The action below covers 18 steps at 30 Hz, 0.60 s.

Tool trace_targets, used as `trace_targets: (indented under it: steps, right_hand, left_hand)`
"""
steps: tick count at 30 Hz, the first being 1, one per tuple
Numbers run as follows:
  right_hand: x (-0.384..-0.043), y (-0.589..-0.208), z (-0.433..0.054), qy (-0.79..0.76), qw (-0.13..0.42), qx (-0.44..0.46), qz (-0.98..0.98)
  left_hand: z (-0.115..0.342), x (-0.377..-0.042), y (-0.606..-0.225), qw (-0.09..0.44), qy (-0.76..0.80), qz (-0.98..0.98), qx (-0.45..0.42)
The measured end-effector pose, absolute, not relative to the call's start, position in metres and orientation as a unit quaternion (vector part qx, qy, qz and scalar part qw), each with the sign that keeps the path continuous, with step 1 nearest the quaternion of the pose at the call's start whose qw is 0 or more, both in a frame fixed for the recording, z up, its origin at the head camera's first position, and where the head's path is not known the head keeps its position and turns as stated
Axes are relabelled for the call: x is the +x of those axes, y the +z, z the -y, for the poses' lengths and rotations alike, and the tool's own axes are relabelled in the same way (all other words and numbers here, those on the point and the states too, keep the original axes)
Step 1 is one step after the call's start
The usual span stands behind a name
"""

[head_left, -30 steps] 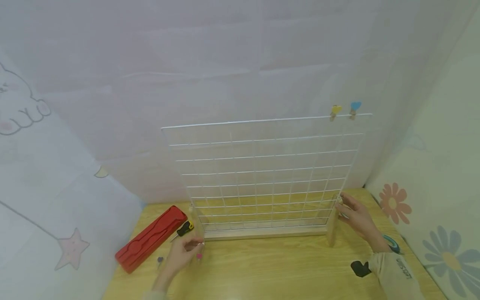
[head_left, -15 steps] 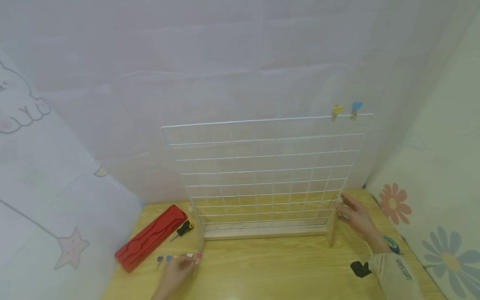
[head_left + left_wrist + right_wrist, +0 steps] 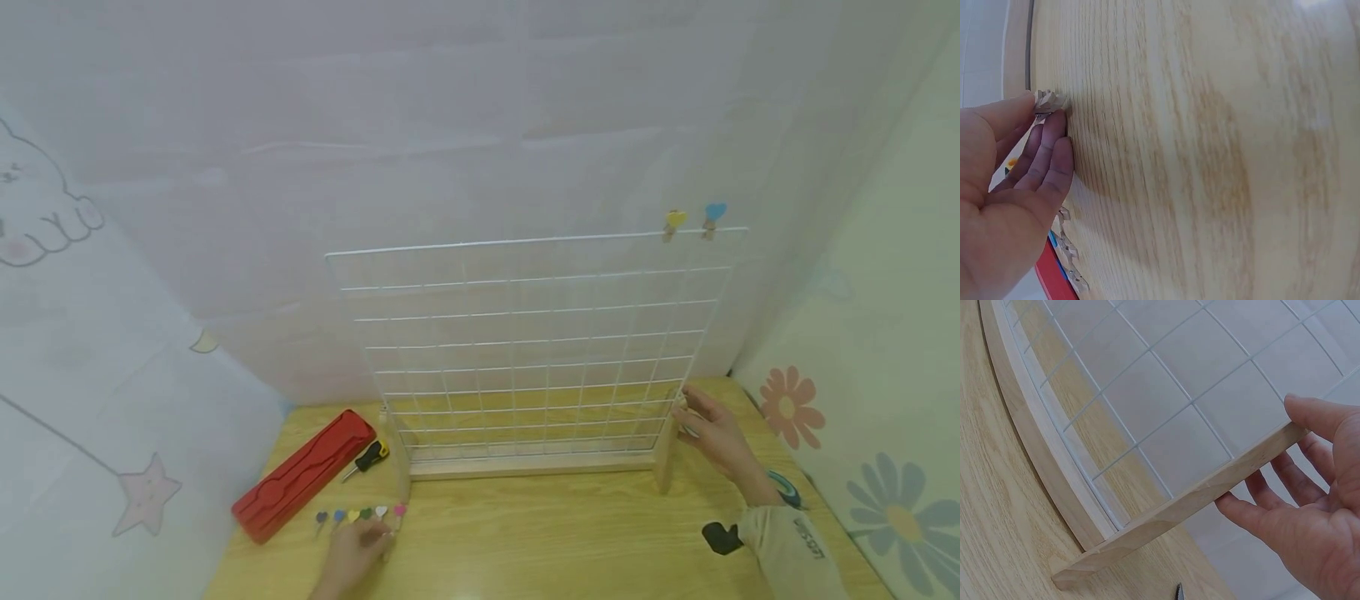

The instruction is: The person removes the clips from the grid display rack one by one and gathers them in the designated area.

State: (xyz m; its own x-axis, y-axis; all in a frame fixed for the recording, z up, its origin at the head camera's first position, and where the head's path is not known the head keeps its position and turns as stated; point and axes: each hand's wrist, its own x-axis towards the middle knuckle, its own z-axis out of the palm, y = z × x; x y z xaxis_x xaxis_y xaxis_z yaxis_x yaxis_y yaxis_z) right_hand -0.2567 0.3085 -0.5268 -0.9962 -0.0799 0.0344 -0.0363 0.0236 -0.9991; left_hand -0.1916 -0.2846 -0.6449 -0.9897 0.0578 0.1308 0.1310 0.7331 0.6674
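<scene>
Near the table's front left, my left hand [image 3: 351,554] is at a row of small clothespins with heart tops in several colours. In the left wrist view its thumb and finger pinch a wooden clothespin [image 3: 1051,102] standing at the table surface. The white heart [image 3: 381,511] and pink heart [image 3: 401,510] are closest to these fingertips. My right hand [image 3: 716,437] grips the upper end of the wooden side leg [image 3: 1172,500] of a stand. A white wire grid [image 3: 525,241] stands upright in it. Yellow [image 3: 676,218] and blue [image 3: 716,212] heart clothespins sit on the grid's top right.
Left of the stand lies a red tray [image 3: 303,479], with a black and yellow screwdriver [image 3: 371,456] beside it. A black piece [image 3: 722,538] and a teal-edged round object [image 3: 783,489] lie near my right forearm. Fabric-like walls enclose the back and sides.
My left hand has moved down and left from the stand's left foot to the clothespin row, where more coloured hearts now show. My right hand stays on the stand's leg.
</scene>
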Motion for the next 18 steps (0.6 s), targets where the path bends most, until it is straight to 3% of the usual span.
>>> trace_targets:
  steps: [18]
  right_hand:
    - [-0.2555, -0.5231, -0.3071, -0.692, 0.021, -0.037, -0.720]
  left_hand:
    - [0.2892, -0.1911, -0.6444, 0.025, -0.332, 0.942, -0.049]
